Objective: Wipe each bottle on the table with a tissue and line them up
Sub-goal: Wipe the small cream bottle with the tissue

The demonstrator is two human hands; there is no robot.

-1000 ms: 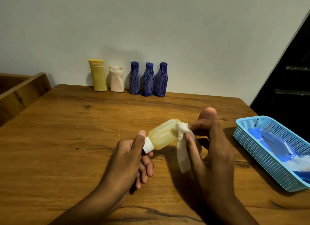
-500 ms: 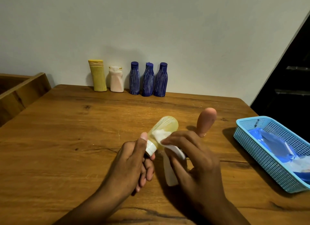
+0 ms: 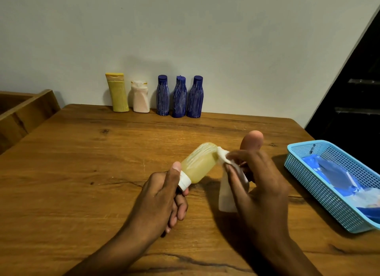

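1. My left hand [image 3: 162, 195] grips the pale yellow bottle [image 3: 200, 162] by its white cap [image 3: 184, 181], tilted above the table [image 3: 82, 173].
2. My right hand [image 3: 255, 183] pinches the tissue [image 3: 225, 190] against the bottle's base.
3. It looks light, smooth plastic, probably slippery; the cap end seems the surest hold.
4. Five bottles stand beyond it, by the wall.

Wooden table [image 3: 86, 173], five upright bottles [image 3: 179, 96], peach bottle [image 3: 252, 140], blue basket [image 3: 320, 185]

You are in a plain home room: a worn wooden table [image 3: 82, 173] pushed against a bare painted wall [image 3: 185, 28], toiletry bottles [image 3: 162, 94] lined up at its back edge, a blue plastic basket [image 3: 304, 173] at your right.
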